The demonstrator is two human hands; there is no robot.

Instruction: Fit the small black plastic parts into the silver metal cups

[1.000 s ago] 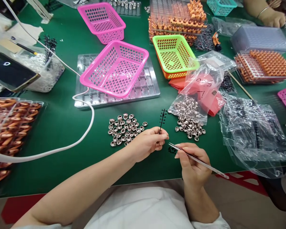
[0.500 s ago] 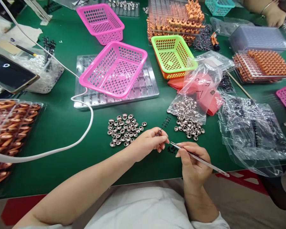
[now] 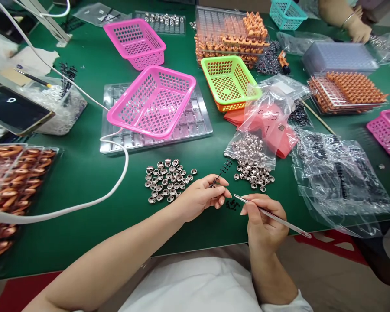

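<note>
Between the fingers of my left hand (image 3: 205, 196) is a thin black plastic strip with short side branches (image 3: 225, 167), its far end sticking out up and to the right. My right hand (image 3: 267, 221) grips metal tweezers (image 3: 279, 219) like a pen. Their tip points left, a small gap from my left fingertips. On the table below the tip lies a cluster of tiny black pieces (image 3: 232, 204). Small silvery metal cups (image 3: 165, 180) are spread left of my left hand. More metal cups (image 3: 254, 173) spill from a clear bag (image 3: 263, 117) beyond my hands.
Pink baskets (image 3: 152, 102) stand at the back left, one on a clear tray (image 3: 195, 125). A green basket (image 3: 229, 82) is behind the bag. A white cable (image 3: 113, 186) curves across the left. Crumpled plastic bags (image 3: 341, 177) lie right. Another person's hand (image 3: 359, 31) is at the far right.
The view has shifted slightly. The black strip reaches a little further out of my left hand, and the tweezers' tip sits slightly further from my left fingertips. Both hands keep their hold.
</note>
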